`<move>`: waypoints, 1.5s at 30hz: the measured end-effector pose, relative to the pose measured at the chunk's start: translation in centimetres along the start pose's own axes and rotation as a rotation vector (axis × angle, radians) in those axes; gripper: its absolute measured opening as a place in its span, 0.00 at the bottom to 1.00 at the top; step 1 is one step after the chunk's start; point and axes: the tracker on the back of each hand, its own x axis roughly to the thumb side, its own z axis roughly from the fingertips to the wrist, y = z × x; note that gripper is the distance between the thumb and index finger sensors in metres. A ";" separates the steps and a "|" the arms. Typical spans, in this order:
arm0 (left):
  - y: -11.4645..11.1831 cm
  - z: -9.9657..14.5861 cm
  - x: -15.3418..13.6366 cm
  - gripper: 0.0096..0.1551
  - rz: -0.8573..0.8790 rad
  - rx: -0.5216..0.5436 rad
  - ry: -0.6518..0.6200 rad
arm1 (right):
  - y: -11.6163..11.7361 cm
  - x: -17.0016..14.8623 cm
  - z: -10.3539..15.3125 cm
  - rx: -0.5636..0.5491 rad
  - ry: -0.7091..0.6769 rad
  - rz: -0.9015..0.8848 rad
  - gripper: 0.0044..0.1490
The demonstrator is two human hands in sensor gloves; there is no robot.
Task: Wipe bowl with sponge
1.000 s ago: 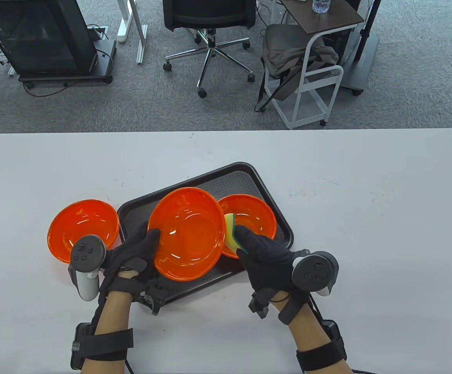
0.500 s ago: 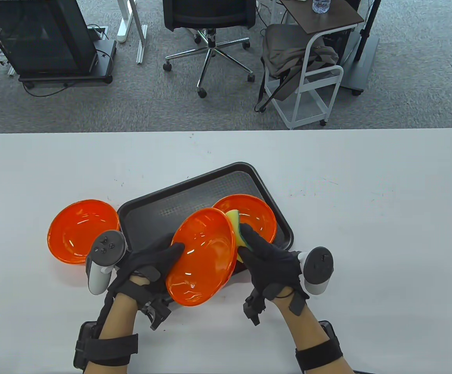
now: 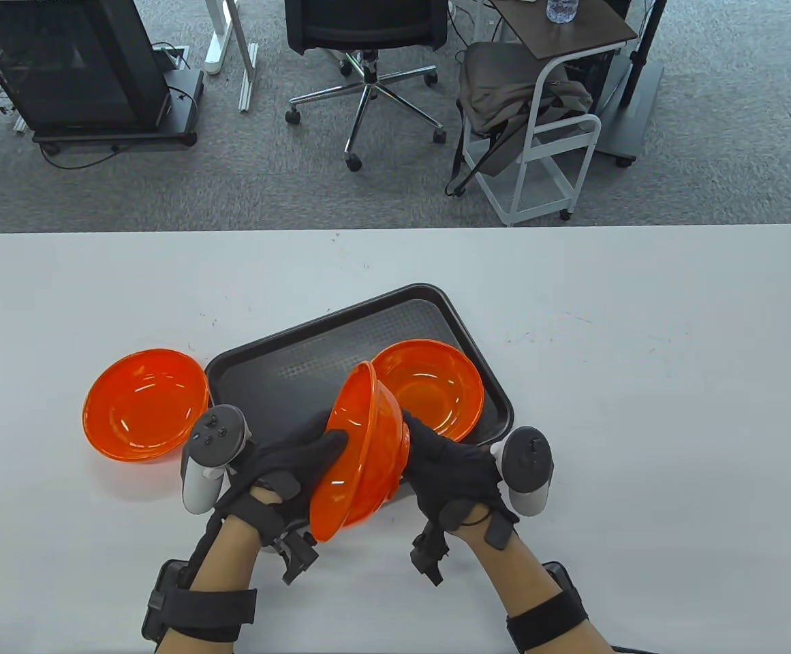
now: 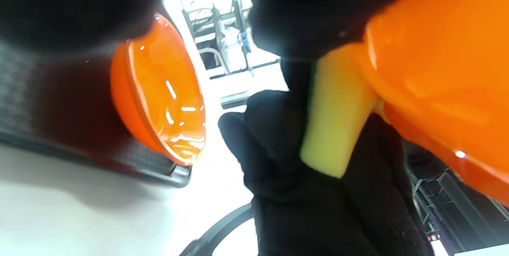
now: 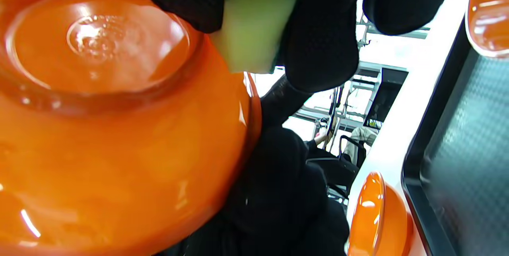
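My left hand (image 3: 293, 456) grips an orange bowl (image 3: 361, 453) by its rim and holds it tilted on edge above the tray's near edge, its opening turned left. My right hand (image 3: 446, 470) holds a yellow-green sponge (image 4: 336, 121) and presses it against the bowl's outer side near the base. The sponge is hidden in the table view. In the right wrist view the sponge (image 5: 254, 29) lies against the bowl's underside (image 5: 99, 101).
A dark tray (image 3: 286, 354) holds a second orange bowl (image 3: 432, 392) at its right side. A third orange bowl (image 3: 143, 405) sits on the white table (image 3: 640, 381) left of the tray. A chair and a cart stand beyond the far edge.
The held bowl has tipped from face-up to on edge and come nearer and right. My right hand has moved the sponge from the rim to the bowl's outer side.
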 end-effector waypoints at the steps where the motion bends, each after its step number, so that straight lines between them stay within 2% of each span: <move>1: -0.1 0.0 0.1 0.39 -0.013 0.029 -0.015 | 0.3 0.0 0.1 0.007 -0.002 0.003 0.32; 5: -0.3 0.1 0.1 0.39 -0.014 0.123 -0.069 | 1.2 0.1 0.3 0.051 0.008 0.004 0.32; 12: 0.6 0.8 0.4 0.36 -0.066 0.291 -0.069 | 2.2 0.2 0.4 0.100 0.014 0.009 0.32; 22: 3.1 2.0 0.2 0.33 -0.155 0.538 -0.021 | 3.7 0.1 0.3 0.154 0.078 -0.169 0.35; 30: 4.6 2.5 -0.1 0.31 -0.204 0.624 0.018 | 3.5 0.4 0.2 0.162 0.083 -0.199 0.35; 34: 5.0 2.7 -0.4 0.31 -0.201 0.682 0.023 | 2.6 0.9 0.1 0.123 0.058 -0.187 0.35; 38: 5.3 2.8 -0.6 0.31 -0.205 0.679 0.047 | 1.5 1.3 0.0 0.075 0.024 -0.172 0.34; 45: 5.5 3.0 -0.7 0.31 -0.235 0.669 0.066 | -1.2 2.9 0.2 -0.106 -0.142 -0.039 0.32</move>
